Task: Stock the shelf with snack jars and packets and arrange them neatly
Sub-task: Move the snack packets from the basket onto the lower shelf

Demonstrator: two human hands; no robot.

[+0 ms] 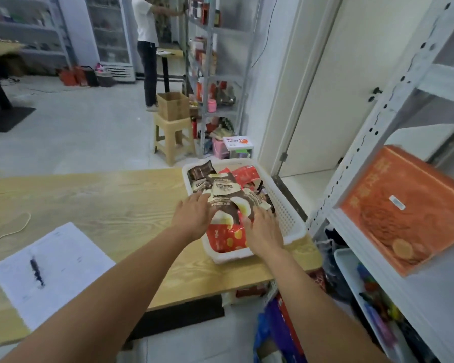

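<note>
A white plastic basket (286,218) stands on the wooden table's right end, filled with several snack packets. Brown-and-cream packets (228,195) lie on top, red packets (226,239) beneath and at the back. My left hand (194,216) rests on the left side of the pile, its fingers reaching over the brown packets. My right hand (262,229) lies on the pile's right side, fingers spread over a brown packet and a red one. Whether either hand grips a packet cannot be told. A white metal shelf (378,127) rises at the right, holding a large orange box (406,208).
On the wooden table (110,205) lie a sheet of paper with a pen (37,271) and a string. Bags and a tray of items crowd the floor under the shelf. A stool with a cardboard box (172,106), another shelf and a standing person are farther back.
</note>
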